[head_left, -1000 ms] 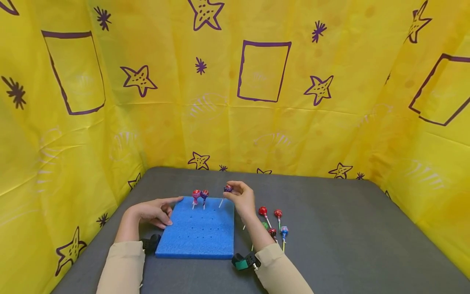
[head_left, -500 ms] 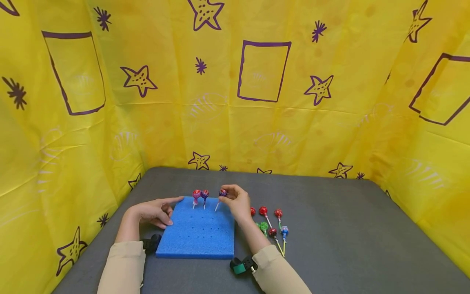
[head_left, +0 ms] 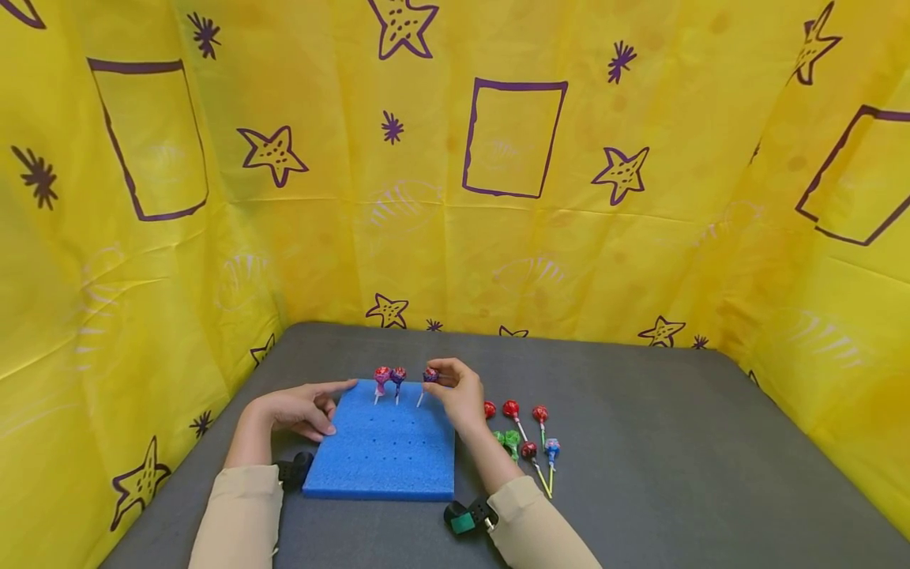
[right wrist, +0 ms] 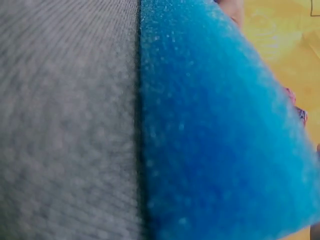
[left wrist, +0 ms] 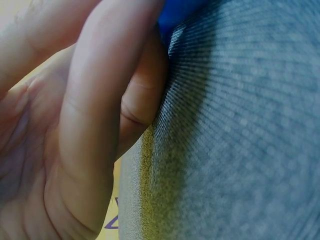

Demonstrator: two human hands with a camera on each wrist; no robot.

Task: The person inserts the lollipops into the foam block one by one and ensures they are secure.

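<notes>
A blue foam board (head_left: 380, 470) with rows of small holes lies on the table. Between thumb and fingers my right hand (head_left: 458, 395) pinches the head of a purple-and-red lollipop (head_left: 430, 375), its white stick slanting down to the back right of the board. Two more lollipops, a pink one (head_left: 381, 376) and a purple one (head_left: 399, 375), stand upright along the board's back. My left hand (head_left: 295, 411) rests against the board's left edge, index finger stretched to the back corner. Up close, the left wrist view shows its fingers (left wrist: 95, 100) beside the blue edge.
Right of the board lie several loose lollipops: red ones (head_left: 511, 408), green ones (head_left: 511, 441) and a blue one (head_left: 552, 448), partly behind my right forearm. The dark grey table (head_left: 640, 450) is enclosed by yellow patterned cloth (head_left: 398, 237).
My right hand has moved the lollipop left and slightly down, its stick now at the board's back right. Over the last half second it has barely moved. My left hand stays put.
</notes>
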